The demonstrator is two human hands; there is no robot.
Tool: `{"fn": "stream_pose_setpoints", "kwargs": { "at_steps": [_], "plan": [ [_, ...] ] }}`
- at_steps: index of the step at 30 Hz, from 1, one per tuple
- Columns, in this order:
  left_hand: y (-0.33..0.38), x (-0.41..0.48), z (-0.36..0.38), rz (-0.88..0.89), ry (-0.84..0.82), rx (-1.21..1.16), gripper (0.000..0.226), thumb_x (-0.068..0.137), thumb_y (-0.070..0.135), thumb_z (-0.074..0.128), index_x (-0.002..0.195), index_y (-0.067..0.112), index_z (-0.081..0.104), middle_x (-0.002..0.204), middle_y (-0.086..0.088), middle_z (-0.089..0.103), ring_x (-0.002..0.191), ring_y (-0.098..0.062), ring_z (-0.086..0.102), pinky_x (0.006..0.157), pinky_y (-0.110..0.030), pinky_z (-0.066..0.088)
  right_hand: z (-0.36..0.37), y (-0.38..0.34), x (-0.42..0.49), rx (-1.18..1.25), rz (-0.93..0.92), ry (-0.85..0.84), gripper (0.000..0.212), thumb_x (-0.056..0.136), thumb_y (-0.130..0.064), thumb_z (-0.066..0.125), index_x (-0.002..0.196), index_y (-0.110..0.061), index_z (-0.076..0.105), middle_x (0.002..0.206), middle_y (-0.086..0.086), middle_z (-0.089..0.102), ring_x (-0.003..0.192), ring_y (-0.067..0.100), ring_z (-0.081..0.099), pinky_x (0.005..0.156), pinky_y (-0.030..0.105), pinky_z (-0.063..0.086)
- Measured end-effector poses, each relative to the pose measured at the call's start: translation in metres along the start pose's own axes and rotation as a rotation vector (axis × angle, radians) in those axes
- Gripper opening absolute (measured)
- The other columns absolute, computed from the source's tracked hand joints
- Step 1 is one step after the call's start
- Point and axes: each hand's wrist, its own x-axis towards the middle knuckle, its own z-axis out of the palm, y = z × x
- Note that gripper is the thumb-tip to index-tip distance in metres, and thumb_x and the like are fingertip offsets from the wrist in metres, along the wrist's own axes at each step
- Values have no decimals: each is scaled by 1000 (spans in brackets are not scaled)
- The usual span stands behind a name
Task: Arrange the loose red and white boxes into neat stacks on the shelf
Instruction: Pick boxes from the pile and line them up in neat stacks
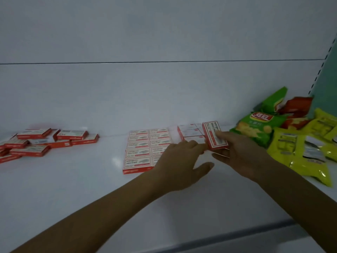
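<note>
One box [215,136] tilted, pinched by right hand [244,157], right of neat grid [145,150]; left hand [182,161] spread, fingers straight, holding nothing, just beside it. Risk: careless set-down knocks small stack [191,134] behind askew. Loose pile [36,143] lies far left.

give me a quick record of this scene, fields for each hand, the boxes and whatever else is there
left hand: open, fingers reaching toward the held box
right hand: pinches held box, box tilted
loose pile: jumbled red and white boxes, far left
neat rows: flat boxes, centre
snack bags: green, red, yellow, at right
</note>
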Motion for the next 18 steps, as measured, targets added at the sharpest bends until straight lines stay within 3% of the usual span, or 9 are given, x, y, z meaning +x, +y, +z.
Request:
{"fn": "stream_pose_setpoints", "kwargs": {
  "at_steps": [5, 11, 18],
  "plan": [
    [16, 28, 19, 25, -7, 180, 58, 93, 52, 40, 144, 28, 26, 144, 3, 40, 130, -18, 37, 105, -37, 31, -34, -18, 25, -48, -4, 29, 26, 89, -20, 57, 114, -11, 59, 86, 4, 71, 70, 13, 68, 74, 30, 51],
    [13, 35, 41, 20, 40, 199, 53, 91, 49, 46, 135, 20, 45, 134, -1, 50, 122, -21, 45, 100, -42, 40, -48, -24, 49, -191, -104, -12, 29, 84, -10, 64, 112, -17, 61, 100, 5, 70, 75, 13, 64, 64, 26, 50],
    [6, 38, 50, -64, 98, 178, 53, 91, 52, 37, 133, 22, 46, 134, 3, 49, 123, -18, 42, 100, -35, 35, -58, -6, 61, -129, -156, -87, 35, 83, -7, 63, 117, -14, 59, 102, 5, 69, 69, 12, 62, 60, 23, 50]
  ]
}}
